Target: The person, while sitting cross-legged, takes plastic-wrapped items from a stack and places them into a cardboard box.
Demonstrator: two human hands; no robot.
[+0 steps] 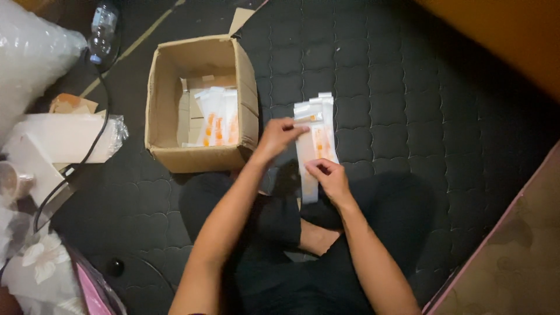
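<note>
My left hand (279, 135) pinches the upper part of a long clear plastic packet with an orange item inside (319, 144). Lower down, my right hand (329, 178) grips the same packet near its bottom end. It lies over a small stack of similar white-topped packets (322, 105) on a dark quilted mat (408, 105). To the left stands an open cardboard box (163, 99) with more of these packets (217, 119) standing inside. My crossed legs in dark clothes fill the lower middle.
At far left lie a white bag (29, 52), a plastic bottle (104, 29), a white wrapped carton (64, 137) and a black cable (87, 151). Floral wrapping (41, 259) sits at lower left. A wooden edge (513, 35) runs along the upper right.
</note>
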